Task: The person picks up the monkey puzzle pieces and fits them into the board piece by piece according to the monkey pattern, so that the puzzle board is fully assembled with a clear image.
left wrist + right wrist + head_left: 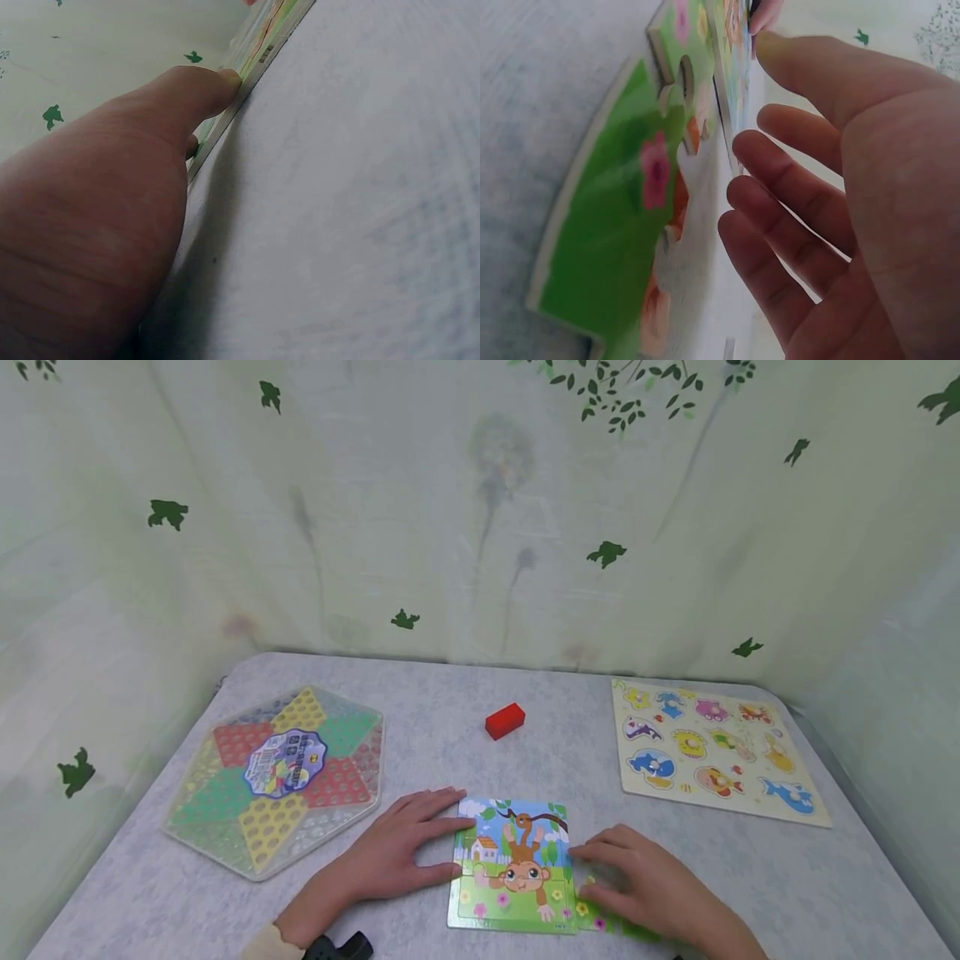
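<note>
1. The monkey puzzle (517, 868) lies flat on the near middle of the bench (435, 743), between the two hands.
2. The left hand (405, 847) is released, fingers spread; its thumb and fingertips touch the puzzle's left side.
3. The right hand (645, 881) is released too, its fingers loosely bent, grasping nothing, at the puzzle's right edge; whether a fingertip touches that edge, I cannot tell.
4. Loose pieces (607, 232), green with pink flowers, lie on the bench right of the puzzle, partly under the right hand.
5. A red block (506, 721) lies beyond the puzzle, well apart from it.
6. A hexagonal star board (285, 818) lies left.
7. An animal board (712, 760) lies far right.
</note>
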`<state>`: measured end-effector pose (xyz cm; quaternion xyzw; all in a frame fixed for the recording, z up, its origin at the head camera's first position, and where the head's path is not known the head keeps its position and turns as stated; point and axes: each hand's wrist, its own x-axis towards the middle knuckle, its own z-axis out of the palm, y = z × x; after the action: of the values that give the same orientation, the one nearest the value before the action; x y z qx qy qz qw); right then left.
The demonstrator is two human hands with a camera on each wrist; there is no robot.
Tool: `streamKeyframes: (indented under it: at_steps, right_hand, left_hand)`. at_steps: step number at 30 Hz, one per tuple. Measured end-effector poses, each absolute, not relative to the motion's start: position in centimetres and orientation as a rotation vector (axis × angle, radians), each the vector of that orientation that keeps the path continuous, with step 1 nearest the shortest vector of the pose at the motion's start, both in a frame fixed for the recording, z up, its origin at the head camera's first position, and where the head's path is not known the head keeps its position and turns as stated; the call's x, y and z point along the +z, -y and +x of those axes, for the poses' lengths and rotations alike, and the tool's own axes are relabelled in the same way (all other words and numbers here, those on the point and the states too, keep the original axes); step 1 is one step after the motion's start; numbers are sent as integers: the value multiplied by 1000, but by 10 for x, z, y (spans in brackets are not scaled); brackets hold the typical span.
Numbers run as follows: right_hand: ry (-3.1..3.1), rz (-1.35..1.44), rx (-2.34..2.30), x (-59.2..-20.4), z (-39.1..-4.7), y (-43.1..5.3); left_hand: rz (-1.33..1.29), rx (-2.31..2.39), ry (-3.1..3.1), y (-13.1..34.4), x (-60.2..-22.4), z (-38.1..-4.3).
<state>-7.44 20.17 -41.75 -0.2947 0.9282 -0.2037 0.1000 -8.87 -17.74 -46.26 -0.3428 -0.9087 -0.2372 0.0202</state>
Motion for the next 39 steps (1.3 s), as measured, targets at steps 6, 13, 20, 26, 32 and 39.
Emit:
streamKeyframes:
  at_steps: [6, 13, 20, 26, 32, 39]
  right_hand:
    - [-2672, -802, -622, -421, -66, -207]
    - [-2588, -671, -629, -423, -60, -212]
    - [-2519, -663, -633, -425, -58, -214]
    - [-2472, -673, -654, -427, -57, -216]
    - [-2551, -859, -673, -427, -63, -215]
    - [-2598, -929, -680, -427, -69, -217]
  left_hand:
    - [-1085, -722, 2788, 176, -463, -89]
    - [-1086, -707, 2797, 177, -465, -86]
    - [-1077, -724, 2815, 178, -464, -82]
    - [-1077, -728, 2817, 177, -468, -80]
    - [-1074, -706, 2814, 178, -464, -86]
    - [-1068, -740, 2828, 177, -459, -91]
